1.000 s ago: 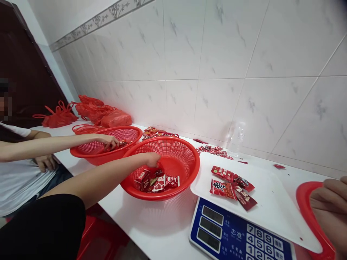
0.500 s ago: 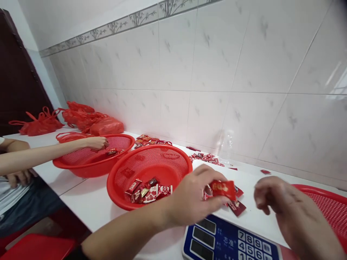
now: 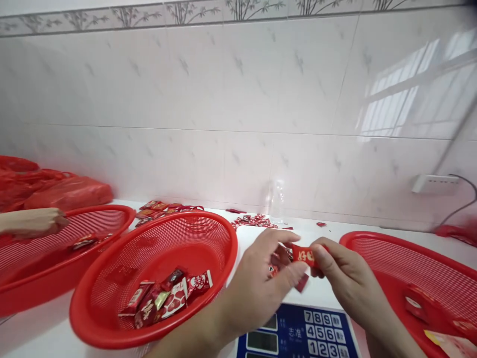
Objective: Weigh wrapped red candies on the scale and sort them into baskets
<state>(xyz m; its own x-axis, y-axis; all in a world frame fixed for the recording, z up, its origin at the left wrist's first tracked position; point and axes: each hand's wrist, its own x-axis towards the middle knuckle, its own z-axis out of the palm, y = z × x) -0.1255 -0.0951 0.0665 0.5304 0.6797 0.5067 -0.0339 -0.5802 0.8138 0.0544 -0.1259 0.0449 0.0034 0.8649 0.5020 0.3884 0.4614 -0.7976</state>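
Note:
Above the scale's white pan (image 3: 244, 238), a small red candy packet (image 3: 304, 255) with gold characters is between my hands. My right hand (image 3: 345, 276) is closed, pinching the packet's right end between thumb and fingers. My left hand (image 3: 257, 278) curves around its left end, thumb below and fingers above. More wrapped candies (image 3: 274, 268) show behind my left thumb; whether they lie on the pan or in the palm is unclear. Below my hands is the scale's blue keypad panel (image 3: 298, 333). A red basket (image 3: 149, 343) with several wrapped candies (image 3: 160, 301) stands beside my left forearm.
Another red basket (image 3: 402, 241) stands at right, holding red packets. At far left, a co-worker's hand (image 3: 37, 222) is over a third basket (image 3: 112, 214). Red bags (image 3: 70, 193) and scattered packets (image 3: 167, 210) lie along the wall near a clear plastic object (image 3: 278, 201).
The view has turned right, bringing the right basket further into view. My right hand has come across and taken hold of the red candy packet that my left hand held.

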